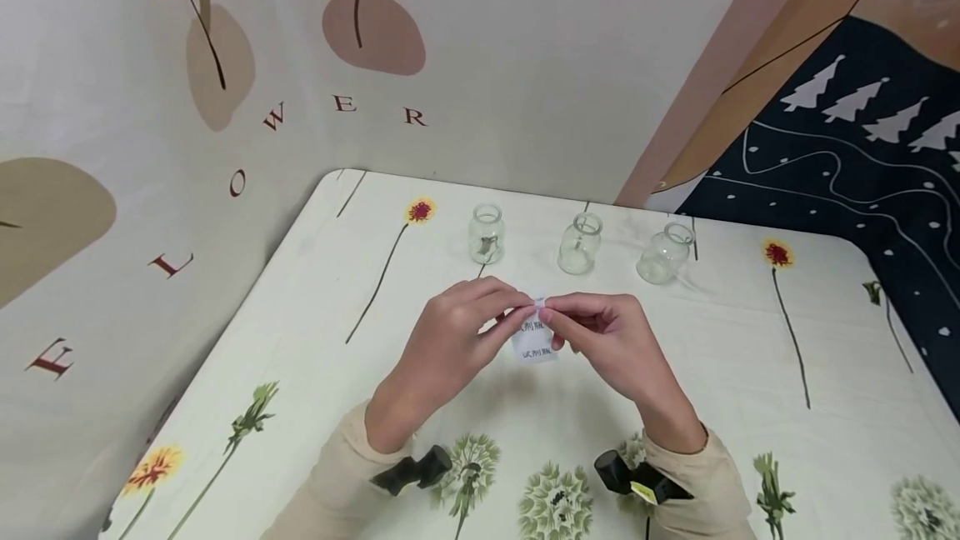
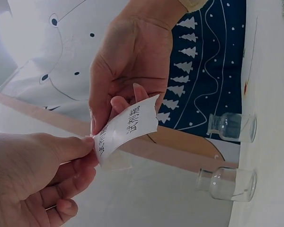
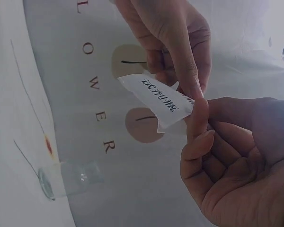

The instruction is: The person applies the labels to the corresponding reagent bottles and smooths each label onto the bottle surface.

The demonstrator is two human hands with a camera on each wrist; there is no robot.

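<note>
Between left hand, right hand — label, pinched

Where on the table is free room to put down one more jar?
The tablecloth is free from the left hand to the left edge, and from the right hand to the right edge; the flowers are printed. It is crowded in the centre, where both hands pinch the paper label, and just beyond, where three glass jars stand.
</note>
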